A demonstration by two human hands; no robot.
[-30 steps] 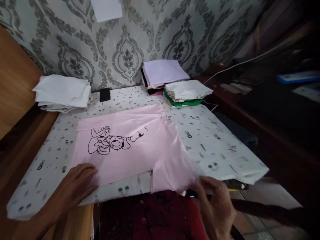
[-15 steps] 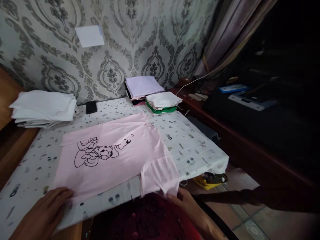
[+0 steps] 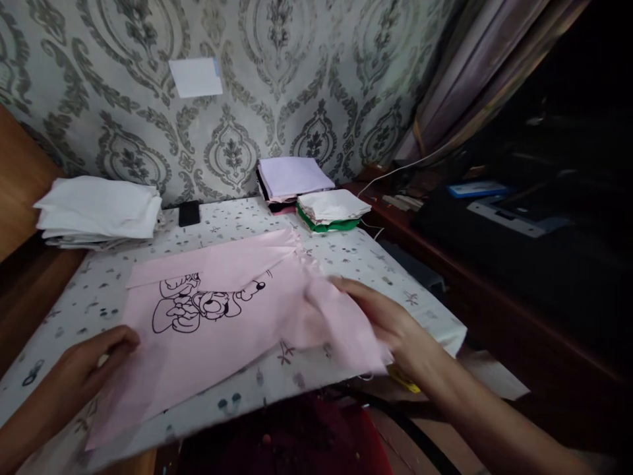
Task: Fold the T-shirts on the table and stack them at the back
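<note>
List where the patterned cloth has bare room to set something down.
Right: between the pink shirt, right hand, green-and-white stack and right cloth edge. Back: between the black flat item and the lilac-topped stack. Crowded: the middle, under the shirt; near left, by the left hand; back left, under the white pile.

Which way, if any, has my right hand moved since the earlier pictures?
Yes: your right hand has moved forward, from just off the near edge of the table to over its top.

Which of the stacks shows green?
The rightmost stack, white on top with green beneath; the lavender-topped stack behind it and the white stack at far left show none.
</note>
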